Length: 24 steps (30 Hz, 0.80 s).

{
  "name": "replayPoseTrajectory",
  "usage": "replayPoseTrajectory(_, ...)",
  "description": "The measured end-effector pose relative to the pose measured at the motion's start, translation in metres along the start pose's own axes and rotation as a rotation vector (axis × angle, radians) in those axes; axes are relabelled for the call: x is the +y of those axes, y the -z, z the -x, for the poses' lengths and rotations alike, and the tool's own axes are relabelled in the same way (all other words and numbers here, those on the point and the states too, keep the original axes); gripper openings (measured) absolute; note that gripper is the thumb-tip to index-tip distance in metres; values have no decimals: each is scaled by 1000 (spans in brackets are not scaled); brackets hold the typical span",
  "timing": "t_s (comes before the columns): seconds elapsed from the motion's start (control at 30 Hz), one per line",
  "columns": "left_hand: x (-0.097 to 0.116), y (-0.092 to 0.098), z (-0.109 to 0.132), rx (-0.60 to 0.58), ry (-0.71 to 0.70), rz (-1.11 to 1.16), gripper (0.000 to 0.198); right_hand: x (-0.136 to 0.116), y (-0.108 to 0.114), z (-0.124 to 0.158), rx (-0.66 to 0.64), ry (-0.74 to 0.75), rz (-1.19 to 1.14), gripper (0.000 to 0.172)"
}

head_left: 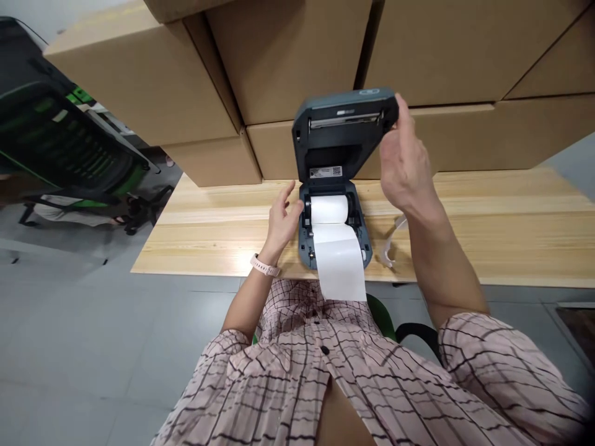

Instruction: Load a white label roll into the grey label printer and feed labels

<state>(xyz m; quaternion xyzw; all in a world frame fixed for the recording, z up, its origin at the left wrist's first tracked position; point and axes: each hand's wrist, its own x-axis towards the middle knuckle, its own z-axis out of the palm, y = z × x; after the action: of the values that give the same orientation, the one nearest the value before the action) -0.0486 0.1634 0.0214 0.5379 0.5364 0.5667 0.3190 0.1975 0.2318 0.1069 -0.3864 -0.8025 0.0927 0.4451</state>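
A dark grey label printer (304, 251) sits on the wooden table with its lid (356, 102) raised. Inside lies a white label roll (328, 209), and its paper strip (341, 269) runs forward past the table's front edge. My right hand (406, 164) grips the lid's right edge, with the fingertips partly hidden behind it. At the left side of the base is my left hand (281, 220), thumb and fingers apart; its thumb meets or nearly meets the printer's side. A curled white strip (390, 243) rests on the table right of the printer.
Stacked cardboard boxes (288, 56) line the back of the wooden table (209, 229). To the left, beyond the table, stands a black and green office chair (69, 136) on the tiled floor. Part of another person's leg (74, 214) shows near that chair.
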Motion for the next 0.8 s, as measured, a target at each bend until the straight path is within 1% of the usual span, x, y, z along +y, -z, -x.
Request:
replayPoseTrajectory(0.07,-11,-3,7,-24,87,-10,65,6,-2,-15,31,-43,-8,67)
replayPoseTrajectory(0.13,-16,-4,14,-58,115,-44,67,15,-7,-30,49,-77,-10,70)
replayPoseTrajectory(0.23,-9,-2,17,-100,92,-159,71,33,-18,-53,37,-73,2,76)
replayPoseTrajectory(0.33,5,1,14,-114,115,-359,76,43,-25,-68,10,-101,4,78)
replayPoseTrajectory(0.4,14,2,12,-152,177,-462,77,39,-23,-69,-3,-102,-20,75)
replayPoseTrajectory(0.43,17,3,11,-180,210,-486,76,34,-21,-65,14,-88,-28,74)
replayPoseTrajectory(0.5,22,4,10,-234,256,-492,73,19,-15,-50,121,-42,-25,72)
replayPoseTrajectory(0.53,23,4,9,-251,268,-489,72,12,-12,-40,178,-11,-14,67)
replayPoseTrajectory(0.57,24,4,8,-262,273,-491,72,5,-11,-29,192,26,-4,60)
replayPoseTrajectory(0.6,25,4,7,-272,274,-500,73,0,-10,-19,140,68,0,51)
replayPoseTrajectory(0.63,26,4,5,-282,274,-514,74,-3,-11,-10,17,112,5,44)
replayPoseTrajectory(0.67,27,3,4,-290,273,-534,74,-5,-14,-3,-151,149,20,40)
replayPoseTrajectory(0.7,28,3,2,-297,274,-554,75,-6,-17,2,-339,172,50,40)
replayPoseTrajectory(0.73,29,3,1,-306,276,-571,75,-6,-21,3,-513,175,94,45)
replayPoseTrajectory(0.77,31,3,0,-316,280,-585,75,-5,-25,3,-660,160,150,53)
replayPoseTrajectory(0.8,33,3,-1,-327,285,-595,75,-5,-30,0,-771,132,209,62)
